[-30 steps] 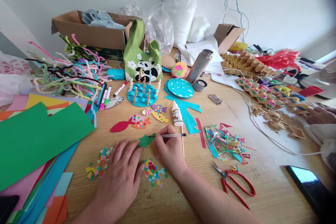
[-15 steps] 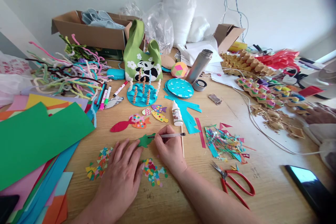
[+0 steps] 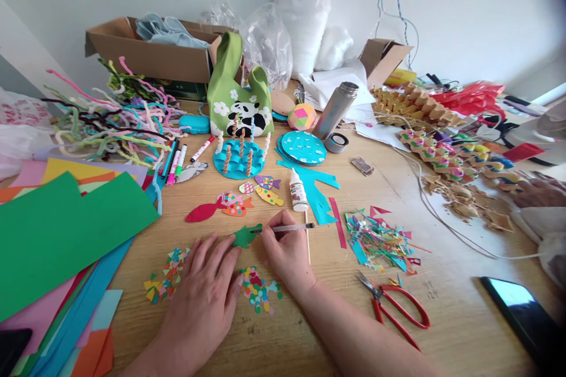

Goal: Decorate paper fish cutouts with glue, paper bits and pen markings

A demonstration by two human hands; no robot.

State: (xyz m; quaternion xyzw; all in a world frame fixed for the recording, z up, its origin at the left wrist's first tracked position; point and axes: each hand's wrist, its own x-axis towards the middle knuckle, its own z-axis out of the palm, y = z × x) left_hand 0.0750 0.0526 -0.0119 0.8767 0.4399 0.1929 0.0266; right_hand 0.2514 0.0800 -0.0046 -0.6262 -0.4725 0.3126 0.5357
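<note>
A small green paper fish (image 3: 242,237) lies on the wooden table, marked with fine dark lines. My left hand (image 3: 206,283) rests flat beside it, its fingertips on the fish's left edge. In my right hand (image 3: 285,247) is a pen (image 3: 289,227), pinched near its point, with the tip at the right part of the fish. Round paper dots (image 3: 259,290) lie between my hands, and small paper triangles (image 3: 159,287) lie left of my left hand. Just beyond are a red paper fish (image 3: 201,210) and several decorated paper fish (image 3: 237,206).
A glue bottle (image 3: 298,191) and red-handled scissors (image 3: 398,306) are near my right arm, with paper scraps (image 3: 378,238) beyond. Coloured paper sheets (image 3: 66,235) cover the left side. A metal flask (image 3: 336,111) and a green panda bag (image 3: 239,94) stand behind. A phone (image 3: 522,318) lies right.
My right hand and the pen have shifted very slightly to the right. My left hand and the green fish stay in place.
</note>
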